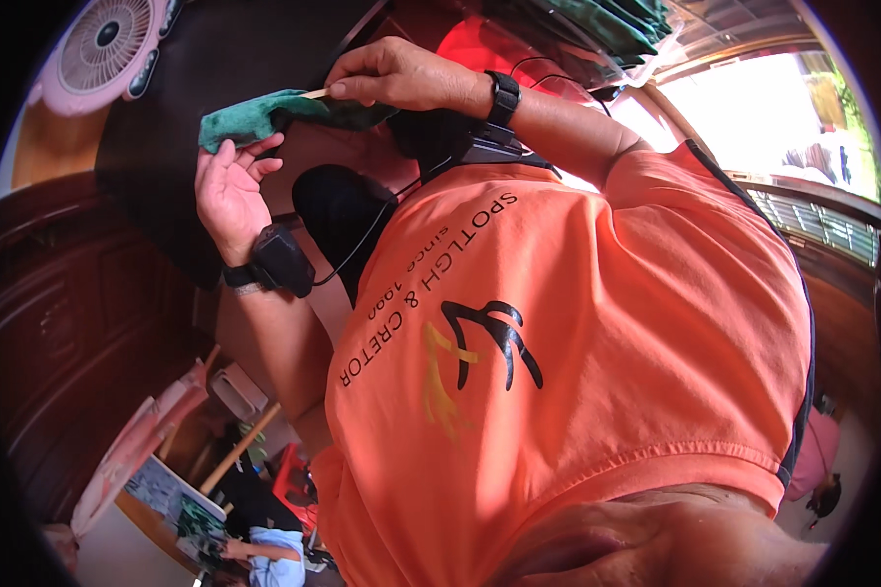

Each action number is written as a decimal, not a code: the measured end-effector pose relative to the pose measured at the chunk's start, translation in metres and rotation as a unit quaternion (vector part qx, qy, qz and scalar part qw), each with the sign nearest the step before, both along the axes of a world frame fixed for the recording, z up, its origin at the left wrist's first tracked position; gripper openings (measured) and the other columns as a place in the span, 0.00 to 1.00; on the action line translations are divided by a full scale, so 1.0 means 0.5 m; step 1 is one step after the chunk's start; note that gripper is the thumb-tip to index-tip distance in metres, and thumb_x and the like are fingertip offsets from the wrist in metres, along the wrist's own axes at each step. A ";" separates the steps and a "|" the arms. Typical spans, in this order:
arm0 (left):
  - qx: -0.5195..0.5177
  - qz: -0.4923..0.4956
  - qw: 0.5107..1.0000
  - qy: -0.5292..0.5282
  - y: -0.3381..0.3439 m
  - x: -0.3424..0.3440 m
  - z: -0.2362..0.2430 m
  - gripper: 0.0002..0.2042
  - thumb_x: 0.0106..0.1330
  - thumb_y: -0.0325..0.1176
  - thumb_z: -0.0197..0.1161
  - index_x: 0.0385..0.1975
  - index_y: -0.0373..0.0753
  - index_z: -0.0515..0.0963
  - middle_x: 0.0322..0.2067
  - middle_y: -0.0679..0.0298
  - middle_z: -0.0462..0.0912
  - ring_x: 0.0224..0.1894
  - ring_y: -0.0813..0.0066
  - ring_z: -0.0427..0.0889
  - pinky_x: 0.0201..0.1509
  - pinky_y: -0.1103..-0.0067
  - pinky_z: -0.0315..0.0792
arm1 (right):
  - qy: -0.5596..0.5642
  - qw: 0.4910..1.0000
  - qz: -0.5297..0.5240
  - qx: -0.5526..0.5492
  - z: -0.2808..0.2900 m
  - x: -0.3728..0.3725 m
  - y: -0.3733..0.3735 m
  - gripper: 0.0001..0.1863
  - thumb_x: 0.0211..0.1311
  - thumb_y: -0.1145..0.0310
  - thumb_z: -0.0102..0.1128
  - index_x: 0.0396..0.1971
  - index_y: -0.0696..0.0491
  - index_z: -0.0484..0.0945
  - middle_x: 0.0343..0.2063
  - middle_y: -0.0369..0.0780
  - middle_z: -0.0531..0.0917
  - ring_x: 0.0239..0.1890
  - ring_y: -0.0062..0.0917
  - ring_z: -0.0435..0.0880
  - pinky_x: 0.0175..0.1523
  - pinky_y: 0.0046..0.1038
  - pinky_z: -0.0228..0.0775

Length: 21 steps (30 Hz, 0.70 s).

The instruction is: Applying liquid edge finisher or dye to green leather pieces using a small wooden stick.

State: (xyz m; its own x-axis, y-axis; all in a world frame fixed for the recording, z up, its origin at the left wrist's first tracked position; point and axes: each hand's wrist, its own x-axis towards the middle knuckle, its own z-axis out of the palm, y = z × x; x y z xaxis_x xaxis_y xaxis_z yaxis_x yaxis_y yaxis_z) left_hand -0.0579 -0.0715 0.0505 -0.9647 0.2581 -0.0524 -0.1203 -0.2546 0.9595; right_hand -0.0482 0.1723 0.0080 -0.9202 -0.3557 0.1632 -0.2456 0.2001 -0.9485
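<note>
Fingers (347, 90) of the right hand (401, 76) pinched shut on a thin wooden stick (315, 94) atop a green cloth (264, 115), left hand (227, 191) open-palmed beneath the cloth's left end, fingertips touching it, pink fan (103, 49) near the upper left, orange shirt (578, 342) filling the lower right.

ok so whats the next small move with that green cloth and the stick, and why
Probably close the left hand on the green cloth to steady it. That hand is open, its fingertips just touching the cloth's lower edge, while the right hand pinches a thin stick at the cloth's top. The cloth is bunched and looks only loosely held, so a firmer hold seems sensible before the stick moves further.
</note>
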 end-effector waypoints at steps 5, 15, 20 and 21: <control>-0.078 0.055 0.995 -0.002 -0.005 0.009 0.016 0.12 0.66 0.32 0.48 0.44 0.33 0.69 0.37 0.56 0.79 0.35 0.65 0.81 0.30 0.81 0.72 | 0.014 1.000 0.002 -0.020 -0.021 -0.015 -0.016 0.15 0.64 0.59 0.55 0.39 0.55 0.79 0.21 0.31 0.75 0.25 0.12 0.71 0.31 0.17 0.64; -0.153 0.113 0.981 -0.019 -0.007 0.074 0.030 0.12 0.66 0.33 0.48 0.44 0.34 0.68 0.35 0.55 0.79 0.33 0.68 0.81 0.31 0.82 0.70 | -0.041 0.991 0.066 -0.111 -0.020 0.013 -0.016 0.15 0.64 0.59 0.55 0.38 0.56 0.79 0.19 0.29 0.72 0.25 0.10 0.69 0.30 0.17 0.63; -0.140 0.129 0.982 -0.015 0.011 0.055 0.038 0.10 0.65 0.32 0.50 0.41 0.34 0.69 0.33 0.55 0.80 0.33 0.66 0.81 0.31 0.81 0.70 | -0.055 0.985 0.100 -0.131 -0.024 0.006 -0.023 0.14 0.65 0.59 0.54 0.39 0.55 0.79 0.19 0.29 0.73 0.23 0.10 0.69 0.29 0.15 0.63; -0.135 0.125 0.983 0.000 0.016 0.049 0.043 0.09 0.64 0.31 0.50 0.40 0.33 0.70 0.33 0.55 0.80 0.33 0.65 0.82 0.31 0.81 0.71 | -0.071 0.981 0.094 -0.155 -0.021 0.001 -0.025 0.14 0.65 0.59 0.55 0.39 0.55 0.79 0.19 0.29 0.73 0.23 0.10 0.69 0.29 0.15 0.63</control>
